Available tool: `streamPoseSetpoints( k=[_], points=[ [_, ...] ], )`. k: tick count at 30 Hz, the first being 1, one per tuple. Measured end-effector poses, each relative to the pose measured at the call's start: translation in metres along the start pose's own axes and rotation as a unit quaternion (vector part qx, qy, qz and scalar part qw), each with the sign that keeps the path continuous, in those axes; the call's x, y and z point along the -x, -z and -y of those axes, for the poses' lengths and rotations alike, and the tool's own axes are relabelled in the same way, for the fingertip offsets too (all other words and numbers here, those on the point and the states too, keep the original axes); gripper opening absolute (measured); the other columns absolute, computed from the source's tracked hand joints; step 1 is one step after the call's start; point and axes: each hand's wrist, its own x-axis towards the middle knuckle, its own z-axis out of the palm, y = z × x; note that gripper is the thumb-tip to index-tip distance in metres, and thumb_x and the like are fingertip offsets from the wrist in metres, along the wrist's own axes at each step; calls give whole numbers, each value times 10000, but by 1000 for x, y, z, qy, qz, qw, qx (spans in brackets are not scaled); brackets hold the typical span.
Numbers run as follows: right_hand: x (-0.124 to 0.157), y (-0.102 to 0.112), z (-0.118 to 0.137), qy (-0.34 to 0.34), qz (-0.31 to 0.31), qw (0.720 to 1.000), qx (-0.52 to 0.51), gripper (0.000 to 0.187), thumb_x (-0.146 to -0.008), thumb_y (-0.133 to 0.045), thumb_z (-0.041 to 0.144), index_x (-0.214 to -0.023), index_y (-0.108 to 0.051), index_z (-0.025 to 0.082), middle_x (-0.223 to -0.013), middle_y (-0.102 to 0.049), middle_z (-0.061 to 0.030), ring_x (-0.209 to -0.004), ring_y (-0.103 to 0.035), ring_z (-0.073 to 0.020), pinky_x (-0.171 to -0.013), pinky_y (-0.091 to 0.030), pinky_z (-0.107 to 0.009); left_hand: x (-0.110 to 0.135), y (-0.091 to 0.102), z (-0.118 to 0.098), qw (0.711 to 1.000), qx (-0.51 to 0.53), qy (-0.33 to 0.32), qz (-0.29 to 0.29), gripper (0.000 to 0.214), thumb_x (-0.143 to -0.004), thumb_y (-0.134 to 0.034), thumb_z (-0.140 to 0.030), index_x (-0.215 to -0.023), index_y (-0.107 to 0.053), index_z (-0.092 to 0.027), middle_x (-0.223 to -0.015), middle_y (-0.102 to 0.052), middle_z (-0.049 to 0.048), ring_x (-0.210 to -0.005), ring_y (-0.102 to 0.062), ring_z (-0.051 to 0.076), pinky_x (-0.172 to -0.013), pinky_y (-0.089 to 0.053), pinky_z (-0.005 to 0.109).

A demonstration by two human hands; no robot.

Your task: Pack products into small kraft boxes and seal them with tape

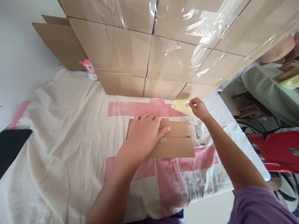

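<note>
A small cardboard box (173,147) lies on the cloth-covered table, its top flaps folded shut. My left hand (146,133) lies flat across the box's left part, fingers over the far edge and thumb apart on top. Farther off to the right, my right hand (197,109) pinches a small white label with a dark border (187,105) over a yellow sheet (181,107). A similar label (174,106) sits on the sheet's left end. Beside the box's right end is a clear plastic object (193,132) with a greyish round part; its kind is unclear.
A wall of stacked cartons (126,53) under clear film stands behind the sheet. Pink-white packets (90,70) and an open carton (62,43) are left. A black flat object (14,146) lies at the left edge. Right, past the table, are a red chair (280,149) and another person's arm.
</note>
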Motion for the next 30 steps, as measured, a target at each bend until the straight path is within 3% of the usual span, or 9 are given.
streamPoseSetpoints(
  k=[3, 6, 9, 12, 17, 22, 30],
  points=[
    [39, 24, 24, -4, -22, 988, -154, 128, -901, -674, 322, -856, -602, 227, -843, -618, -18, -742, -548, -169, -704, -452, -319, 1, 0, 0, 1000, -7, -4, 2, 381, -1068, -403, -506, -1058, -640, -208, -1184, -712, 65, -1157, -608, 280, -1030, -369, 466],
    [90, 37, 56, -13, 13, 939, -343, 143, -902, -713, 355, -895, -628, 241, -947, -616, -33, -836, -566, -180, -742, -452, -323, 1, 2, -2, 1000, -2, -9, -2, 357, -1065, -414, -488, -1041, -630, -205, -1162, -713, 62, -1123, -618, 270, -1031, -369, 464],
    [127, 33, 82, -24, 59, 857, -512, 249, -833, -790, 425, -843, -618, 245, -982, -576, -50, -961, -575, -223, -731, -468, -326, 2, 4, -2, 1000, -4, -6, -5, 355, -1052, -431, -490, -924, -598, -204, -1114, -714, 56, -1071, -623, 264, -1005, -379, 457],
    [140, 19, 93, 6, 78, 820, -567, 289, -815, -808, 450, -804, -610, 238, -981, -554, -58, -933, -556, -221, -727, -465, -329, 2, 5, 0, 1000, 13, -4, -8, 385, -1037, -426, -508, -819, -536, -210, -1026, -707, 28, -977, -619, 242, -964, -389, 445],
    [145, 4, 88, 66, 145, 819, -552, 231, -870, -765, 408, -858, -615, 233, -979, -547, -55, -827, -526, -196, -732, -424, -332, 1, 3, 2, 1000, 9, -8, -16, 395, -1015, -415, -534, -797, -531, -225, -930, -690, -3, -877, -603, 226, -869, -393, 407],
    [152, 3, 81, 99, 135, 849, -501, 136, -938, -682, 263, -863, -572, 233, -928, -534, -32, -885, -510, -199, -808, -400, -341, 0, 5, -2, 1000, -26, 17, 2, 399, -1009, -407, -563, -897, -630, -251, -991, -707, -5, -904, -623, 230, -802, -402, 371],
    [156, -4, 83, 136, 176, 879, -422, 132, -888, -652, 168, -868, -534, 225, -1000, -499, -26, -913, -513, -179, -793, -406, -320, -4, 8, 6, 997, -58, 41, 32, 383, -1000, -430, -596, -1084, -664, -304, -1219, -692, -45, -1081, -616, 237, -932, -420, 357]
  ],
)
